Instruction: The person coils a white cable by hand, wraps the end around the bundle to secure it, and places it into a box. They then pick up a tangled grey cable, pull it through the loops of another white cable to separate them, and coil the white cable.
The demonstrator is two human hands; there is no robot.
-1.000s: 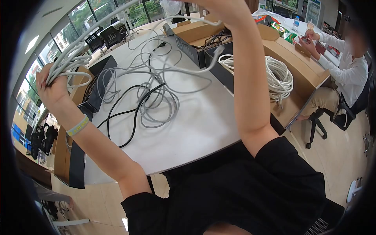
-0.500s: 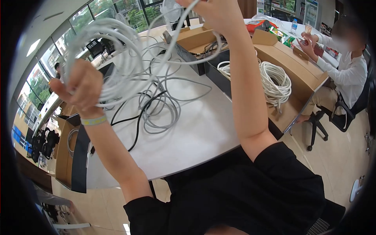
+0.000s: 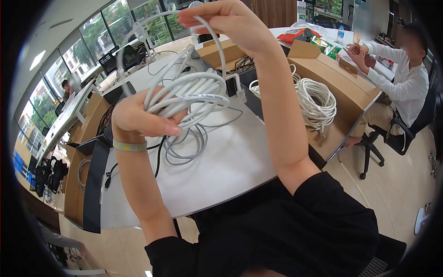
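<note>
A bundle of white network cable [image 3: 203, 90], wound in several loops, is gripped in my left hand [image 3: 145, 115], thumb across its lower side. My right hand [image 3: 230, 23] is raised higher, its fingers pinched on a loose length of the same cable. That length arcs from the left over to my fingertips, and a strand hangs down on the right, near a pale cable end with a plug [image 3: 240, 92]. Below the bundle, looped grey cable [image 3: 187, 154] and a black cable [image 3: 160, 159] lie on the white table [image 3: 221, 159].
Right of the table, an open cardboard box [image 3: 353, 85] holds a coil of white cable [image 3: 318, 104]. Another box [image 3: 217, 53] with dark cables stands behind. Boxes line the left edge, one [image 3: 76, 201] containing grey cable. A person in a white shirt [image 3: 408, 85] sits at right.
My left hand has moved right and turned, and the loose, blurred loops now form a tighter bundle. My right hand has shifted slightly left and lower, still holding the cable.
</note>
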